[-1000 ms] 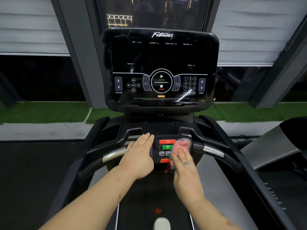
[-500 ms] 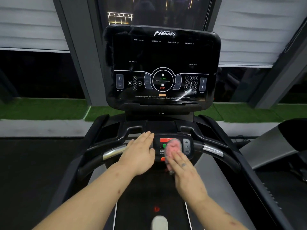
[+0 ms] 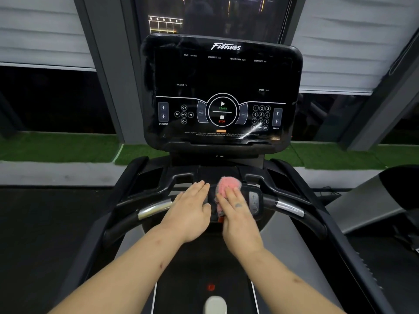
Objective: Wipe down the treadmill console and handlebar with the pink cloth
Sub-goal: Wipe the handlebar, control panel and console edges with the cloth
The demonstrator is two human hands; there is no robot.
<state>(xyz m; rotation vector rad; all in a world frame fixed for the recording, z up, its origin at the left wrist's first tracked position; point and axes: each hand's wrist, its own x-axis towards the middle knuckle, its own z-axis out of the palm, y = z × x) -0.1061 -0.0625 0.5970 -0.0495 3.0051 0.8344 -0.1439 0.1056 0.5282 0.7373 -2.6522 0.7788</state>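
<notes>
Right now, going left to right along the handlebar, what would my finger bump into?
Left silver grip → left hand → cloth, with the right hand pressing it → plus button → right silver grip.

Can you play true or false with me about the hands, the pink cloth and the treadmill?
1. The right hand presses the pink cloth onto the small button panel. True.
2. The left hand holds the cloth. False: it lies flat on the handlebar, holding nothing.
3. The console screen shows STOP in red. True.
4. The cloth is wiping the screen. False: it is low down, on the button panel.
</notes>
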